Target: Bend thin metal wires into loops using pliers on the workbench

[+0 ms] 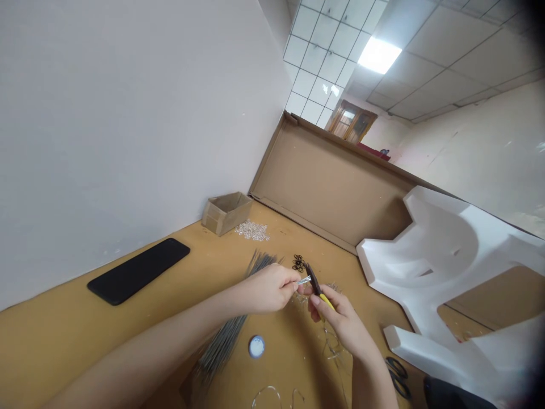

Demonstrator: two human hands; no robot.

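Worktop in yellow-brown fills the lower part of the frame. Just right of and below the centre, the left hand, its back upward, has its grip pinching a short cluster of thin, pale strands between thumb and fingers, the tips pointing right. Those tips reach the dark head of a pair of yellow-handled pliers, and the right hand has its grip curled around the pliers' handles (whether the jaws bite the strands, one cannot tell). A bundle of slender grey rods slants beneath the left wrist, showing on both sides of it. At lower centre sits a small, round, blue-and-white disc; just above the hands is a cluster of black rings. Near the middle of the frame, a scatter of clear beads lies beside an open cardboard box. A flat black slab rests at left, near a pale wall. White moulded foam takes up the right side, with black loop handles at lower right.
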